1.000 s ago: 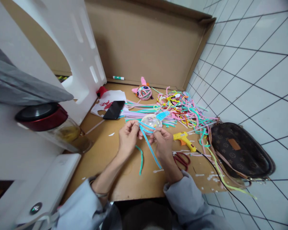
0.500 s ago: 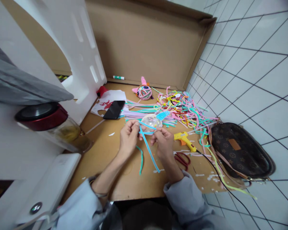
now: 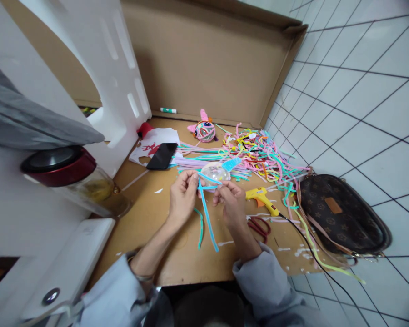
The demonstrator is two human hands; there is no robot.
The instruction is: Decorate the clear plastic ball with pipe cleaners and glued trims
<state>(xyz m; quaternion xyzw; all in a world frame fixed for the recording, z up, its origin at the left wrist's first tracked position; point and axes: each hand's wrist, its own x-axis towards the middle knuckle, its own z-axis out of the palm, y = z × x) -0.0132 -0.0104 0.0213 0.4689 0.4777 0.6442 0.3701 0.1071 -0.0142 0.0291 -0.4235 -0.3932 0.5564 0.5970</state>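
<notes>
Between my hands is a bent blue pipe cleaner [image 3: 208, 218], folded into a narrow loop with a long end hanging down over the table. My left hand [image 3: 184, 193] pinches it where the strands cross. The fingertips of my right hand [image 3: 230, 197] are closed on the loop's other end. Just behind them rests a clear round ball [image 3: 215, 171] with a blue ear-shaped piece [image 3: 231, 164] at its upper right; my fingers and the loop partly cover its near edge. A short green pipe cleaner [image 3: 200, 229] lies below my left hand.
Right of my hands lie a yellow glue gun [image 3: 263, 200] with its cord and red-handled scissors [image 3: 259, 228]. Behind are heaped pipe cleaners [image 3: 259, 152], a pink animal-like ball [image 3: 205, 131] and a phone [image 3: 162, 156]. A bottle [image 3: 78, 181] stands left, a brown bag [image 3: 342, 213] right.
The hanging end of the blue pipe cleaner has swung left and now points more steeply down. The loop between my fingers has changed shape slightly; both hands stay nearly in place.
</notes>
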